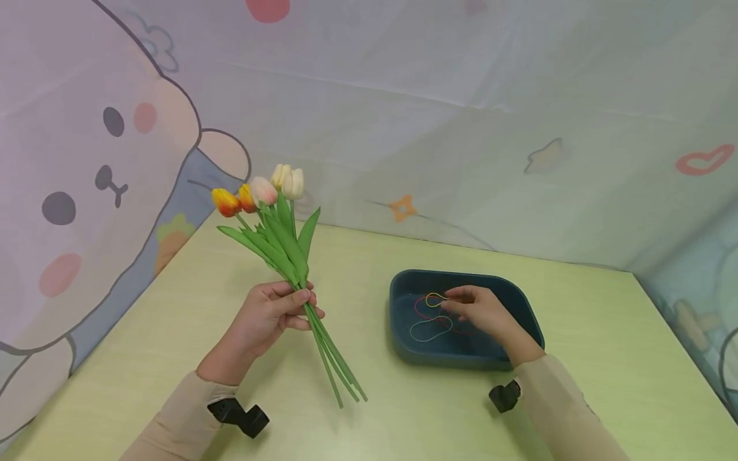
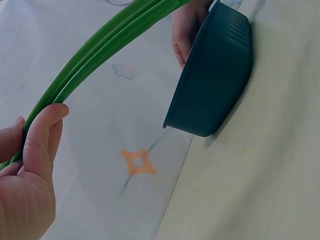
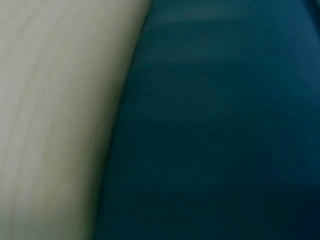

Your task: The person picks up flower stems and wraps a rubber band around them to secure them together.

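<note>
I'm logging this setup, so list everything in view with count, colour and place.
tulips: five blooms visible, two orange-yellow, one pink, two cream-white, green leaves and stems, in the left hand
tray: one, dark blue, on the table
yellow rubber band: one, yellow, at the right hand's fingertips
red rubber band: at least one, red, in the tray
green rubber band: one, pale green, in the tray
table: one, pale yellow-green, under everything
printed backdrop: pale, cartoon figures, behind the table
wrist cameras: two, black, one per wrist
sleeves: two, beige, on the forearms
hands: two, left on stems, right over tray
</note>
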Demonstrator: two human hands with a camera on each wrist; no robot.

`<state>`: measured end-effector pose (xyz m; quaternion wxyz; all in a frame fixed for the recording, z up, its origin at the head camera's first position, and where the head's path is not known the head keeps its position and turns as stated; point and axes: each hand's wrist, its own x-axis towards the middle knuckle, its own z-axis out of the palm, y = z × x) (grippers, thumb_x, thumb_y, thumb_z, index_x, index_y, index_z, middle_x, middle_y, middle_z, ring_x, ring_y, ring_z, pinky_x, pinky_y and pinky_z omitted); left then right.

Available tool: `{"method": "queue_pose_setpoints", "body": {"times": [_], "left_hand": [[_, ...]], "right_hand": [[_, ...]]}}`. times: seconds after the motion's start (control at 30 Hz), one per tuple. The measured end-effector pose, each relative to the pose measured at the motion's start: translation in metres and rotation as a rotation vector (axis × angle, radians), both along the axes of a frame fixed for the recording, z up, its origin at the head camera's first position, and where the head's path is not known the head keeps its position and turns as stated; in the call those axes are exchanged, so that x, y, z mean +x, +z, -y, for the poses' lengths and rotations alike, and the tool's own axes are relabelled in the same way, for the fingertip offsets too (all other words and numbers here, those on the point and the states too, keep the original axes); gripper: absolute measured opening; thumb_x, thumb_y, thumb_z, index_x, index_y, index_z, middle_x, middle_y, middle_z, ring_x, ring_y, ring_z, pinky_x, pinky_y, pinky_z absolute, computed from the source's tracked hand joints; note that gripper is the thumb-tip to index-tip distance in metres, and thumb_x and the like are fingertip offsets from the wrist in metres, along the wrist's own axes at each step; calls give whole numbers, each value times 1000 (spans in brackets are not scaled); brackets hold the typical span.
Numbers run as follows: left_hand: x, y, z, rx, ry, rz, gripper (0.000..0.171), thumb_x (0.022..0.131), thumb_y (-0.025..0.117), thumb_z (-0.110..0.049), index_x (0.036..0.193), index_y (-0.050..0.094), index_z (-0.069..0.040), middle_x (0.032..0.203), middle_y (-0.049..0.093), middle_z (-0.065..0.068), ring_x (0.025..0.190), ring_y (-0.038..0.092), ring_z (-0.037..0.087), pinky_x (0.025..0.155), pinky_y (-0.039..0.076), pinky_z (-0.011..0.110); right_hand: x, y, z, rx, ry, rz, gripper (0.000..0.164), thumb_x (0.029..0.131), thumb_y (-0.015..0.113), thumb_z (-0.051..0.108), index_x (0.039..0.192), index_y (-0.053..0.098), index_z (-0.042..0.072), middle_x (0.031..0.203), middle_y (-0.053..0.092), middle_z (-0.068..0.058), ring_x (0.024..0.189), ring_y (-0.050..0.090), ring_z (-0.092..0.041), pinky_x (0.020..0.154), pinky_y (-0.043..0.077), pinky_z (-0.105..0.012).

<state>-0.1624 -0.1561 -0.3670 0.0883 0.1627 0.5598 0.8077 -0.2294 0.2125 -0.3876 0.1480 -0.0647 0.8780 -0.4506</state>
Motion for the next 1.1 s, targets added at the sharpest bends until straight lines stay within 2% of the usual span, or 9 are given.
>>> {"method": "queue_pose_setpoints", "body": {"times": [0.2,0.37,0.6,0.83,1.1], "left_hand": [[0,-1,0,-8,14,12,17,97,56,-1,94,70,-9,84,67,0,80,72,14,67,60,25],[0,-3,1,-11,22,24,17,97,55,-1,94,70,-10,83,67,0,79,72,14,67,60,24],[-1,-4,1,-34,47,50,21,97,54,-1,91,71,-12,83,67,0,79,71,14,67,60,24],[-2,-5,1,-46,74,83,20,98,53,-2,91,69,-11,82,67,1,79,71,13,67,60,24],[-5,-6,1,-20,86,108,21,98,52,-1,90,69,-10,81,66,2,80,72,14,67,60,23]], "right_hand": [[-5,-9,-3,146,41,-11,39,92,67,22,119,62,-5,108,66,-17,91,62,-22,76,56,-36],[-7,-13,-3,253,81,-44,34,89,69,22,110,66,-5,100,66,-14,87,60,-22,73,53,-36],[-5,-14,1,327,114,-92,23,87,70,18,95,67,-3,87,63,-9,75,55,-19,63,48,-30],[-5,-15,0,315,144,-111,14,91,65,14,87,67,1,82,62,-5,71,51,-16,60,44,-28],[0,-8,0,153,137,-122,16,93,64,17,93,67,1,85,65,-6,74,58,-16,65,50,-28]]}}
